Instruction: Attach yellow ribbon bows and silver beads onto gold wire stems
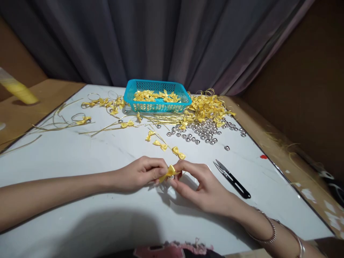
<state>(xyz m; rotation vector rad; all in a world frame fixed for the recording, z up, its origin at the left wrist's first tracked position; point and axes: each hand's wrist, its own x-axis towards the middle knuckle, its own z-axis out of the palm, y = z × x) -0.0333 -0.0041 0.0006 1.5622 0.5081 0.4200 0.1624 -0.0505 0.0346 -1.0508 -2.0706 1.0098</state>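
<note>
Close in front of me, my left hand (150, 172) pinches the left side of a yellow ribbon bow (171, 170). My right hand (199, 184) meets it from the other side, thumb and forefinger closed at the bow's right edge. A small silver bead (172, 176) shows at the lower part of the bow, between the fingertips; how it is fixed there is hidden. Just beyond the hands lie loose yellow bows (178, 153). Black-handled thread snips (233, 180) rest on the white tabletop to the right of my right hand.
A turquoise basket (158, 107) holding yellow bows stands at the back. Beside it are a heap of bows with gold cords (206, 106) and many silver beads (206, 130). Gold cords (61, 125) spread on the left. A yellow-filled clear container (20, 91) is at far left.
</note>
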